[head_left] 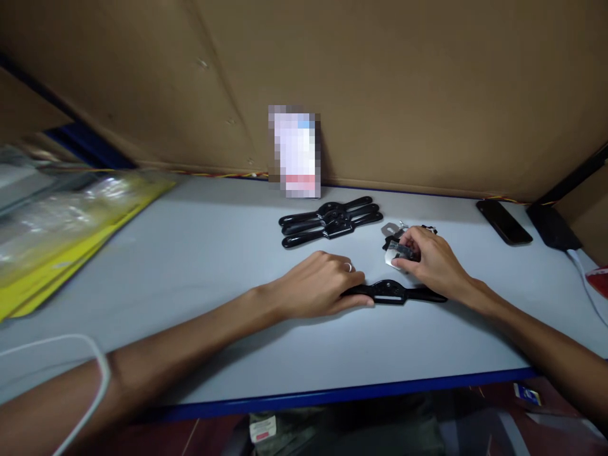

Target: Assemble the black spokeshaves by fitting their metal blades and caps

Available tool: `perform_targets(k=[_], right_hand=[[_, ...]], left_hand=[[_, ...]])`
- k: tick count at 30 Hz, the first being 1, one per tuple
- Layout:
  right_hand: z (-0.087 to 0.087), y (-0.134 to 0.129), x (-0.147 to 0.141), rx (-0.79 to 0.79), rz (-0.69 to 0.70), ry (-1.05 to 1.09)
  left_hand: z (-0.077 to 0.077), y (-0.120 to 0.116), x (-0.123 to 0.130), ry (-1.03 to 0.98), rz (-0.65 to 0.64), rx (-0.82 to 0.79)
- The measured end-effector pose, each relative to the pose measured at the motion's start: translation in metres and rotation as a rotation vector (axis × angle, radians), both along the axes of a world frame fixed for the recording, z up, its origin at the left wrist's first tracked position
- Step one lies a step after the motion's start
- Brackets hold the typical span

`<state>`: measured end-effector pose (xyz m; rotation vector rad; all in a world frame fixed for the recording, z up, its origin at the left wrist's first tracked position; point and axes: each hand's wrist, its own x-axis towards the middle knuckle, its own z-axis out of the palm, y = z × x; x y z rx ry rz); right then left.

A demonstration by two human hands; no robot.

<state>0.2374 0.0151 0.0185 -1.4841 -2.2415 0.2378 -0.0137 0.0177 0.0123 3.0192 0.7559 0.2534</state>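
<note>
My left hand (pixel 325 284) is closed around the left handle of a black spokeshave body (pixel 389 291), which lies on the table with its slotted middle facing me. Between the thumb and fingers of my right hand (pixel 434 259) is a flat silver spokeshave blade (pixel 392 256), with a small dark piece against it. This hand hovers just behind the right handle of the body. Loose metal parts (pixel 390 229), some silver and some black, lie partly hidden beyond my right fingers. Farther back, several more black spokeshave bodies (pixel 337 221) rest side by side, touching.
A blurred-out bright panel (pixel 299 152) leans against the brown back wall (pixel 403 82). A dark phone (pixel 504 221) and a black box (pixel 553 227) with a white cable are at right. Clear plastic bags (pixel 71 218) lie over yellow sheets (pixel 28 294) at left. The table's blue edge (pixel 285 400) is nearest me.
</note>
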Motion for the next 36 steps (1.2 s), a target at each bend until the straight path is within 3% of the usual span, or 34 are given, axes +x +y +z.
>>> perform_targets(k=[4,6,12,18,22,26,31,36], right_hand=[[0.007,-0.006,0.001,0.042,0.211,0.062],[0.011,-0.008,0.003,0.034,0.251,0.121],[0.024,0.002,0.018,0.149,0.097,0.165],[0.038,0.004,0.035,-0.248,0.245,-0.146],[0.041,-0.003,0.031,-0.392,0.305,-0.182],[0.039,-0.004,0.027,-0.381,0.283,-0.263],[0.037,0.002,0.029,-0.175,0.027,-0.358],[0.033,-0.008,0.018,-0.245,0.116,-0.251]], left_hand=[[-0.001,-0.001,0.000,0.004,0.005,-0.007],[0.000,-0.001,0.000,-0.006,0.006,-0.010],[0.001,-0.001,-0.001,-0.028,-0.010,-0.024],[0.001,-0.001,-0.001,-0.011,-0.018,-0.018],[0.001,-0.001,-0.001,0.005,-0.011,-0.015],[-0.001,-0.001,-0.001,0.017,0.000,-0.010],[0.000,0.000,-0.003,0.005,-0.041,0.013],[0.003,-0.007,-0.001,-0.004,-0.187,0.003]])
